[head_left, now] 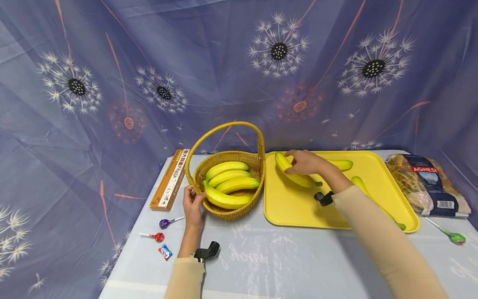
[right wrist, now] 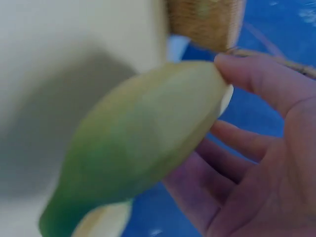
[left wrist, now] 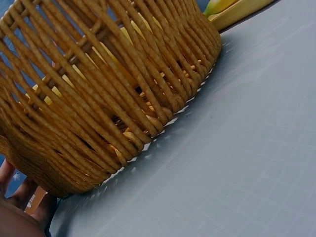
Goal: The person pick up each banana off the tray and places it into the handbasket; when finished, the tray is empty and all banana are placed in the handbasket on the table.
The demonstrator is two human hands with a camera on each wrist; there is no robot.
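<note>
Blue-violet cloth point(head_left: 224, 83) with dandelion print backs a pale worktop point(head_left: 261, 261).

Right grip point(head_left: 304, 161): closed to a banana's thickness, thumb on one side, fingers on the other, holding one yellow banana point(head_left: 298, 177) with a greenish stem end. Held banana is over the left part of a yellow tray point(head_left: 306, 211); right wrist view is blurred, so can't say for sure how clear of the tray it sits. Second banana point(head_left: 341, 165) lies in the tray just right of this grip, partly hidden behind the arm. Third banana point(head_left: 358, 185) is farther right and closer to the wearer, sleeve point(head_left: 377, 232) covering part of it.

Left grip point(head_left: 193, 205): curled on the near left rim of a wicker basket point(head_left: 228, 214), by the handle foot. Four bananas point(head_left: 231, 185) inside, just right of this grip. Basket is left of the right grip, beside the tray.

Around left grip: pasta box point(head_left: 169, 180) beyond and to its left; purple lollipop point(head_left: 164, 223), red lollipop point(head_left: 158, 237) and wrapped candy point(head_left: 165, 252) left and nearer the wearer.

Well right of right grip, past the tray: AGNESI bag point(head_left: 429, 187), green lollipop point(head_left: 456, 238) just below it.
</note>
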